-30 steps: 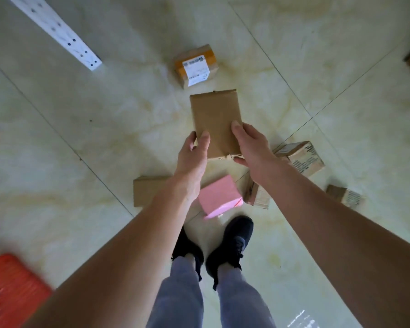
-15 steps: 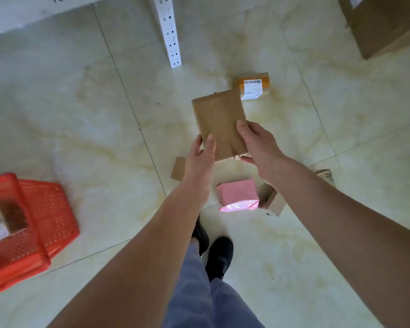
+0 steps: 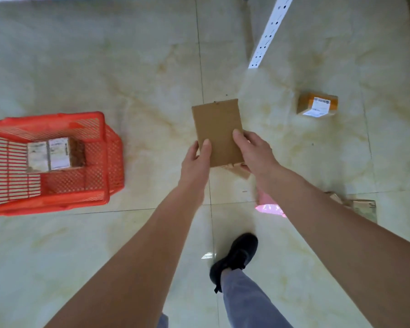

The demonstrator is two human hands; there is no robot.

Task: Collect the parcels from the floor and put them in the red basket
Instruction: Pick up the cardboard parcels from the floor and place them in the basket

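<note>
Both hands, left (image 3: 195, 162) and right (image 3: 255, 150), grip a flat brown cardboard parcel (image 3: 217, 129) by its near edge, fingers curled round it, above the floor. It is held right of the red plastic mesh basket (image 3: 104, 157), well apart. A labelled orange-brown box (image 3: 317, 105) lies farther right of the basket.

red basket (image 3: 104, 162): left side cropped | pink parcel (image 3: 269, 205): arm-covered, blurred
</note>
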